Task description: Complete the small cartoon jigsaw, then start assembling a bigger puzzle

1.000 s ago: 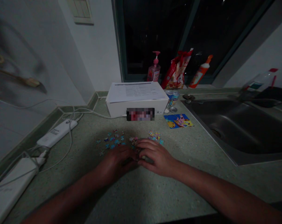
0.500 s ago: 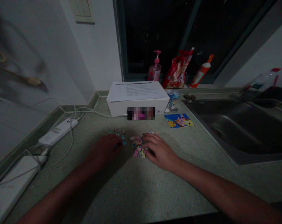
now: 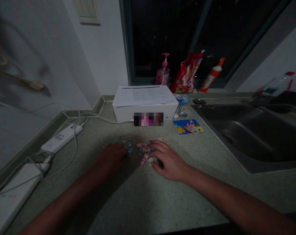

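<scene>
Small colourful puzzle pieces (image 3: 143, 150) lie scattered on a dim speckled counter (image 3: 143, 202) in front of me. My left hand (image 3: 111, 159) rests on the counter with its fingers over the bluish pieces on the left. My right hand (image 3: 168, 160) lies palm down just right of the pink and yellow cluster, fingers curled, fingertips touching the pieces. What lies under either hand is hidden.
A white box (image 3: 144, 102) with a sheet of paper on top stands behind the pieces. A cartoon picture card (image 3: 188, 126) lies to its right, beside a steel sink (image 3: 251, 133). Power strips (image 3: 61, 138) and cables sit at left. Bottles and a bag line the windowsill.
A second ago both hands met over the middle pieces. My left hand has moved left, uncovering the pink cluster. My right hand has shifted only slightly.
</scene>
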{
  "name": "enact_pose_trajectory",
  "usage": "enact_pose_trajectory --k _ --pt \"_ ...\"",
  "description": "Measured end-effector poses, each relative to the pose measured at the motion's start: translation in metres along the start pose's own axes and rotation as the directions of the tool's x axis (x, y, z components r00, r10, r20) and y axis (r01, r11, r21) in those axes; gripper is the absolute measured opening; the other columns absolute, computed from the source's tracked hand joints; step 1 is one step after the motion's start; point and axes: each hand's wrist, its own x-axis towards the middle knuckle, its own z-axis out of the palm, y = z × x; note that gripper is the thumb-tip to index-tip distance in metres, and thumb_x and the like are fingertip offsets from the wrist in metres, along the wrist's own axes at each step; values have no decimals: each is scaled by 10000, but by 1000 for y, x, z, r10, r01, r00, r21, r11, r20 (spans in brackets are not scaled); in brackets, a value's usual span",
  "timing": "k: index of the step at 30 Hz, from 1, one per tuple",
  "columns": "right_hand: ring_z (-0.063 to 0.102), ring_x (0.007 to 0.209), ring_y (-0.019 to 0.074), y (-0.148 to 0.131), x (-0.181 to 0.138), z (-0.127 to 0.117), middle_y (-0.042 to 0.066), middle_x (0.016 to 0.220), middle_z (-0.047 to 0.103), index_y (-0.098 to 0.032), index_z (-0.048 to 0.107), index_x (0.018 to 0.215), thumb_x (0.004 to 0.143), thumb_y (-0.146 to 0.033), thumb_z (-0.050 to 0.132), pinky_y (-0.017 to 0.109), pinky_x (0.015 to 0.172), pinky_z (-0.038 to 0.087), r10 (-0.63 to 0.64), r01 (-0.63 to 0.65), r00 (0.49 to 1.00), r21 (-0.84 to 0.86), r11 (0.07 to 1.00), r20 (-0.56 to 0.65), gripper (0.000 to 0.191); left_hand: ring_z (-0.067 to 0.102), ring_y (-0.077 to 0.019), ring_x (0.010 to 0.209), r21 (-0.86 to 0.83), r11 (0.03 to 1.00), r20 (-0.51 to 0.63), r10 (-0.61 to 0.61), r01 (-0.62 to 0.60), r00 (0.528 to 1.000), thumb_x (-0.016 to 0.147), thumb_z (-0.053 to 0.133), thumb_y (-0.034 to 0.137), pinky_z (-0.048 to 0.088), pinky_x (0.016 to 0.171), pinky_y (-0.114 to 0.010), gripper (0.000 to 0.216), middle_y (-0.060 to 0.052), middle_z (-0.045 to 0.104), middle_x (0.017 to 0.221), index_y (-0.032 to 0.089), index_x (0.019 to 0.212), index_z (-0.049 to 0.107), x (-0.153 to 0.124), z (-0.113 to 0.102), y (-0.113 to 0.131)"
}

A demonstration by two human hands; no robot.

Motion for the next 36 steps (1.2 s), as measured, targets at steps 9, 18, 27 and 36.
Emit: enact_pose_trajectory --k 9,18,27,36 --pt "532 1458 345 1 0 1 145 1419 664 -225 693 1182 916 -219 711 605 1204 466 11 -11 999 -1 1000 35 266 686 -294 1049 109 994 63 -38 31 997 961 587 194 473 984 -464 178 -81 780 1066 251 955 756 -1 -10 14" --pt "496 1499 334 2 -1 2 137 1434 657 -221 689 1156 900 -189 733 592 1241 430 57 -59 997 34 998 52 261 681 -309 1050 136 991 53 -22 14 998 977 577 206 486 977 -486 177 -93 769 1077 261 978 746 -1 -7 17" --pt "454 1536 348 3 -2 3 153 1470 633 -216 669 1177 918 -221 743 618 1248 413 68 -68 997 -1 998 47 269 658 -314 1064 -42 999 -9 -28 27 1000 986 589 264 472 1015 -526 123 -86 739 1064 279 970 710 1 -4 20" --pt "458 1538 350 3 0 4 143 1456 642 -225 677 1138 904 -191 742 625 1245 416 93 -95 994 38 995 52 245 667 -321 1031 55 998 -2 9 -9 1000 1027 560 256 490 963 -534 167 -99 744 1074 229 1021 725 1 -3 28"
